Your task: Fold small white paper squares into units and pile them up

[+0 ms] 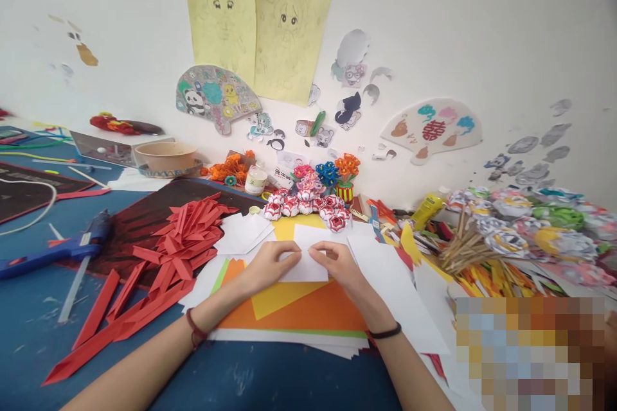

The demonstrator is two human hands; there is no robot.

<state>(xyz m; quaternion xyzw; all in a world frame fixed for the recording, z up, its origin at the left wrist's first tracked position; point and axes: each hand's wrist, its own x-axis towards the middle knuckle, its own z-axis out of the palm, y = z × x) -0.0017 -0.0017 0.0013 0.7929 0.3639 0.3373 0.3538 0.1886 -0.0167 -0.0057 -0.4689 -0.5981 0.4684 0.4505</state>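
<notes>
White wall (pixel 434 13) is rising behind a crowded blue tabletop (pixel 231 379), and on it two pale yellow drawings (pixel 219 32) are hanging side by side above a panda-decorated fan (pixel 216 97). Farther right, a second fan (pixel 432 127) with a red double-happiness motif is hanging among small cut-out stickers.

At the center, a small white paper sheet (pixel 303 271) is lying directly between the person's hands, overlapping a yellow sheet (pixel 279 298) and sitting above an orange sheet (pixel 299 316). Left hand (pixel 272 263) and right hand (pixel 340 263) are facing each other over this white piece, their fingertips nearly meeting at its middle. On each hand, thumb and index finger are standing close together at the tips; whether they are pinching the paper, I cannot tell. One reddish-brown band (pixel 196 331) is circling the left wrist, while a black band (pixel 385 332) is circling the right.

Beyond the hands, red-and-white paper flowers (pixel 306 202) are sitting in a cluster, with a striped flowerpot (pixel 345 192) standing just behind them. To the left, folded red paper strips (pixel 186 231) are lying heaped near a blue glue gun (pixel 91 237), and a round bowl (pixel 166 154) is sitting farther back. Over on the right, a yellow bottle (pixel 429 205) is leaning near a bundle of thin brown sticks (pixel 465 247).
</notes>
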